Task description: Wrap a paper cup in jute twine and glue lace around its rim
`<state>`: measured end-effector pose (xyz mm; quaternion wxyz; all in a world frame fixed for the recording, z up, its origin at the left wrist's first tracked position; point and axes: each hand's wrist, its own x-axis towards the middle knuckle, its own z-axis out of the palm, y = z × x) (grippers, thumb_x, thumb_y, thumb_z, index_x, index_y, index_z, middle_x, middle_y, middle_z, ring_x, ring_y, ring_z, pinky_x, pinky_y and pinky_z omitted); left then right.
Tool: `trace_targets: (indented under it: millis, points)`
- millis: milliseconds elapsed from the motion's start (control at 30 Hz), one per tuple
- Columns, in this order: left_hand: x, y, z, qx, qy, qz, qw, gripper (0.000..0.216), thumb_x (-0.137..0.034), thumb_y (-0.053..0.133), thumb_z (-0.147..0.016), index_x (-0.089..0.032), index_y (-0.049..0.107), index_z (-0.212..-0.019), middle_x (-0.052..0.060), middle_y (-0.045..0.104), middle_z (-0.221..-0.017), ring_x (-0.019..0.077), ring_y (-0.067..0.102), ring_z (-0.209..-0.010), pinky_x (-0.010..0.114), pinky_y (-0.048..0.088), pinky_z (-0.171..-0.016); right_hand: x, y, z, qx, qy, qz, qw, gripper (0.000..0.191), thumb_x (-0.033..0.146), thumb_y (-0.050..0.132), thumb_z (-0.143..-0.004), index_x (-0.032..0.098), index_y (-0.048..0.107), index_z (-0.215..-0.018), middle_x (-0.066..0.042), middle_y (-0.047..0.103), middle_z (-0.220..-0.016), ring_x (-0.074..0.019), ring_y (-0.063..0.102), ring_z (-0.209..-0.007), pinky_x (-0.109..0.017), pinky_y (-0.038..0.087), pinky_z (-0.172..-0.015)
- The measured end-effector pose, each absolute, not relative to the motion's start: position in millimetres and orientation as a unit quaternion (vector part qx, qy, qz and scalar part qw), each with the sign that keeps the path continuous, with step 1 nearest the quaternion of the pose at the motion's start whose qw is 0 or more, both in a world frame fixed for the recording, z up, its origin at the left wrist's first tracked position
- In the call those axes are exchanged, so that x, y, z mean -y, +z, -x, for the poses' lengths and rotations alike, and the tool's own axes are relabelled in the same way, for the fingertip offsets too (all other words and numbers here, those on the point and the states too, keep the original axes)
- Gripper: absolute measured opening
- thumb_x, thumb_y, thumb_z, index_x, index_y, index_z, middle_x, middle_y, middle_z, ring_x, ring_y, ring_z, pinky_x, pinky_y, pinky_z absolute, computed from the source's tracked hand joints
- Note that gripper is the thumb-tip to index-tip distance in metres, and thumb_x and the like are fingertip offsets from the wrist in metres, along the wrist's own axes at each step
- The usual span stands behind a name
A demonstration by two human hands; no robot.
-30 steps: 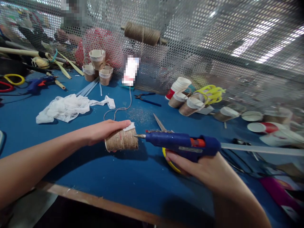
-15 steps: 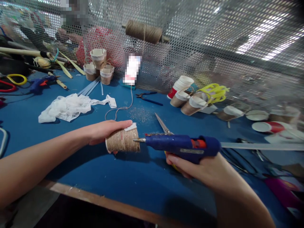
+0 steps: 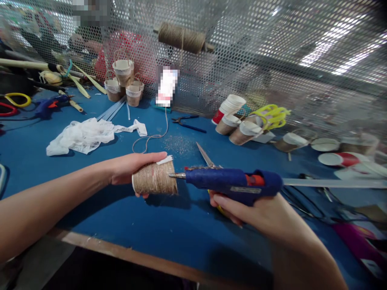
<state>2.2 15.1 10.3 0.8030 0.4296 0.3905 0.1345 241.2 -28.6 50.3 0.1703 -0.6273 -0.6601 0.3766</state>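
My left hand (image 3: 130,167) is wrapped round a paper cup (image 3: 154,179) covered in coiled twine, which lies on its side above the table. Under my thumb, a small piece of white lace (image 3: 164,160) rests on the cup's upper side. My right hand (image 3: 242,209) grips a blue glue gun (image 3: 217,179) by its handle. The gun's metal nozzle points left and meets the twine near the cup's right end. A long translucent glue stick (image 3: 326,183) sticks out of the gun's back. Open scissors (image 3: 205,155) with yellow handles show partly behind the gun and my right fingers.
White lace (image 3: 84,135) lies heaped at left, near several twine-covered cups (image 3: 123,72). Pliers (image 3: 190,124) lie at the back below a twine spool (image 3: 181,38) on the mesh partition. More cups (image 3: 244,133) stand at right. Another glue gun (image 3: 50,105) is far left.
The whole view has shifted slightly. The cup is turned a little in my left hand, and the nozzle stays at its twine near the right end.
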Motion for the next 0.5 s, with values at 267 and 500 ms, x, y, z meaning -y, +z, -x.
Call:
trace_targets:
  millis: [267, 500]
  points:
    - [-16.0, 10.9, -0.9, -0.381, 0.133, -0.429, 0.808, 0.057, -0.06, 0.033, -0.084, -0.011, 0.062, -0.09, 0.006, 0.064, -0.064, 0.0106, 0.051, -0.037, 0.023, 0.039, -0.038, 28.7, 53.3, -241.5, 0.68, 0.355, 0.62, 0.166, 0.022, 0.041, 0.058, -0.058, 0.019, 0.059, -0.056, 0.004, 0.049, -0.038, -0.0078, 0.04, -0.031, -0.021, 0.033, -0.032]
    - [-17.0, 10.3, -0.2, -0.385, 0.149, -0.437, 0.799, 0.056, -0.062, 0.041, -0.08, -0.012, 0.062, -0.091, 0.005, 0.065, -0.066, 0.0111, 0.054, -0.04, 0.021, 0.038, -0.037, 28.8, 49.6, -242.4, 0.697, 0.354, 0.591, 0.199, 0.021, 0.038, 0.059, -0.064, 0.017, 0.058, -0.059, 0.003, 0.051, -0.042, -0.0073, 0.041, -0.034, -0.02, 0.035, -0.033]
